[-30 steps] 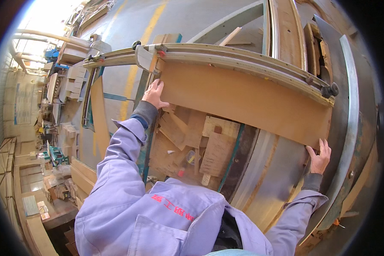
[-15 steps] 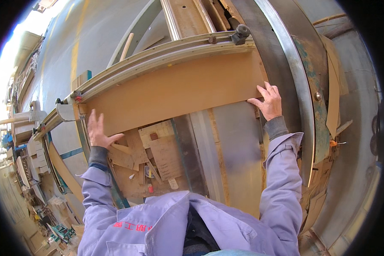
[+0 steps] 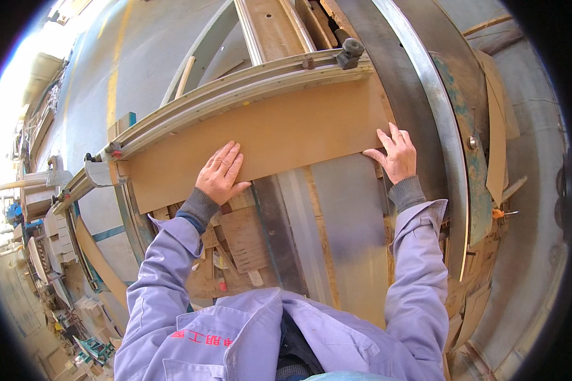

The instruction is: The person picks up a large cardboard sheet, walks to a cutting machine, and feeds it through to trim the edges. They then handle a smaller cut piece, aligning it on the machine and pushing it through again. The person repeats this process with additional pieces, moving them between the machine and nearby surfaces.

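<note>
A long brown board (image 3: 299,124) lies against an aluminium fence (image 3: 222,103) along its far edge. My left hand (image 3: 220,174) rests flat on the board near its front edge, left of the middle, with the fingers stretched out and the thumb apart at the edge. At the board's right end is my right hand (image 3: 398,154), its fingers spread at the near corner and the thumb by the front edge. Neither hand is closed round anything.
A steel rail (image 3: 429,82) runs along the right side. Several wood offcuts (image 3: 245,238) lie on a shelf below the board, beside the metal table surface (image 3: 353,209). A black knob (image 3: 349,53) tops the fence's right end. Tools and scraps (image 3: 95,346) crowd the lower left.
My left hand has moved right, from the board's left end to its front edge nearer the middle, and now lies on it. My right hand stays at the right end.
</note>
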Tool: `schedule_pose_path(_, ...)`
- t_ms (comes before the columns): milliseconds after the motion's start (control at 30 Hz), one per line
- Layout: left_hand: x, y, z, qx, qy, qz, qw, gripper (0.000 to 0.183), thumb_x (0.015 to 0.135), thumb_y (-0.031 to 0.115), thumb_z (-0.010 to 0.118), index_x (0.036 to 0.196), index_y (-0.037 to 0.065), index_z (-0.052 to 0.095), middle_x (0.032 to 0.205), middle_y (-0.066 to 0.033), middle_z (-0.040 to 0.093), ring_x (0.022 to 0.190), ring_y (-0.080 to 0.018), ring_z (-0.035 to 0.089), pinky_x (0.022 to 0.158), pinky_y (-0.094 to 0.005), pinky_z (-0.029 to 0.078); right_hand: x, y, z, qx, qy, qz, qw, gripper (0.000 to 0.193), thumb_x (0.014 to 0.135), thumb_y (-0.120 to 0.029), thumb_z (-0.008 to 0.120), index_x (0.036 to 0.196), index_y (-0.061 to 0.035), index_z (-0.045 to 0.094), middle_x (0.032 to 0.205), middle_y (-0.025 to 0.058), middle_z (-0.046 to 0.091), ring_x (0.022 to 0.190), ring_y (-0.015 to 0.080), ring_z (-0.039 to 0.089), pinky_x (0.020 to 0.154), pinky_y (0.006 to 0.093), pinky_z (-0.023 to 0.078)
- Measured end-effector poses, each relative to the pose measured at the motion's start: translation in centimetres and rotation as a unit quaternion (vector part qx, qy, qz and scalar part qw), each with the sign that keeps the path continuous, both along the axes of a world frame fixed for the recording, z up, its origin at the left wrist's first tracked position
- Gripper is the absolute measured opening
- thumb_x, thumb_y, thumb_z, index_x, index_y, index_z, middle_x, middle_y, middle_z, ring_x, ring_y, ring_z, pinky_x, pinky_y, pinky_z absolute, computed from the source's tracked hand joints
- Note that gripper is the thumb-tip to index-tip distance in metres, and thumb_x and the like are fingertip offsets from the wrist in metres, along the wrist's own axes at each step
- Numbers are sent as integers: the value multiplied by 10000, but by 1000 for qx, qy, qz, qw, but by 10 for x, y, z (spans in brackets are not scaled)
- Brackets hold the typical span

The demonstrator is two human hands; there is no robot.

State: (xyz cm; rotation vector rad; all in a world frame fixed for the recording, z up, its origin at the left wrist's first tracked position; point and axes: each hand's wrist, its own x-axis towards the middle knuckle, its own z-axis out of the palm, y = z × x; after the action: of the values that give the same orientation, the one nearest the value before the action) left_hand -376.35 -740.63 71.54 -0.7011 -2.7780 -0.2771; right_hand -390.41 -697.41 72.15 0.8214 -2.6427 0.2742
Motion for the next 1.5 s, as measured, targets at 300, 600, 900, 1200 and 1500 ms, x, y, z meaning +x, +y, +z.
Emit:
schedule_pose_path(300, -2, -12, -4, 9, -32, -4, 999, 745, 733, 383, 791, 1306, -19, 534, 1442, -209, 459, 1354, -369, 425, 1088, -478, 391, -5, 3, -10, 58, 53, 65, 995, 547, 791, -444, 719, 1117, -9, 661, 1213, 246, 599, 1054, 377, 573, 894, 444, 495)
schedule_pose_path(600, 15, -45, 2, 5, -9, -1, 1000, 783, 687, 381, 803, 1301, -20, 528, 1455, -198, 445, 1370, -359, 407, 1106, -480, 372, 2, 8, -25, 56, 38, 7, 998, 549, 832, -401, 707, 1205, -6, 630, 1346, 199, 550, 1111, 353, 558, 942, 442, 480)
schedule_pose_path(900, 16, -59, -1, -9, -9, -15, 1000, 813, 689, 423, 809, 1299, -36, 530, 1421, -227, 476, 1334, -394, 448, 1087, -481, 399, 13, -17, -9, 67, 100, 70, 990, 460, 851, -322, 699, 1145, 25, 630, 1365, 169, 550, 1264, 340, 516, 1047, 453, 434)
schedule_pose_path(1200, 26, -93, 7, -26, -56, 77, 995, 1004, 578, 451, 850, 1361, -48, 470, 1471, -252, 405, 1380, -426, 364, 1125, -500, 330, 7, -58, -18, -52, 15, 170, 984, 432, 788, -289, 754, 1088, 11, 673, 1283, 168, 608, 1257, 316, 535, 1064, 442, 445)
schedule_pose_path(1500, 55, -163, 4, -83, -79, 145, 983, 1233, 455, 559, 859, 1405, -67, 381, 1485, -314, 329, 1376, -462, 335, 1133, -507, 307, 8, -55, -22, -84, -2, 166, 982, 394, 789, -268, 763, 1067, 2, 691, 1301, 159, 598, 1276, 311, 519, 1086, 444, 428)
